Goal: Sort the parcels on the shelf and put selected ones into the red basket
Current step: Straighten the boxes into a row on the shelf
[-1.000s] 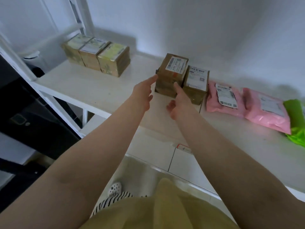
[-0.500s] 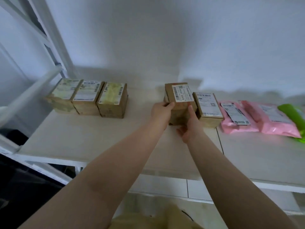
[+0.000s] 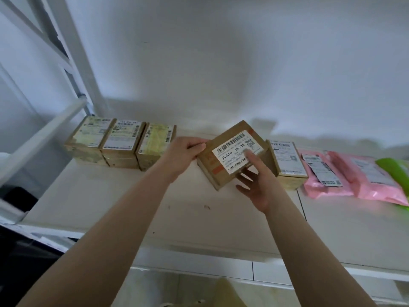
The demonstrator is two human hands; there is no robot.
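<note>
A brown cardboard parcel [image 3: 223, 165] with a white label reading J6-S10 is tilted up off the white shelf [image 3: 124, 209], label facing me. My left hand [image 3: 184, 152] grips its left end. My right hand [image 3: 254, 182] holds its near right side, thumb pressed on the label. Just right of it another brown box parcel [image 3: 286, 162] stands on the shelf. Three brown box parcels [image 3: 120, 144] sit in a row at the shelf's back left. The red basket is not in view.
Two pink mailer bags [image 3: 352, 176] lie right of the boxes, with a green bag [image 3: 396, 173] at the far right edge. A white wall [image 3: 221, 63] backs the shelf. White frame posts [image 3: 73, 52] rise at the left. Tiled floor [image 3: 199, 286] shows below.
Both hands reached the parcel, closed on it, then lifted and tilted it toward me, away from the box beside it. The camera view rose to face the shelf.
</note>
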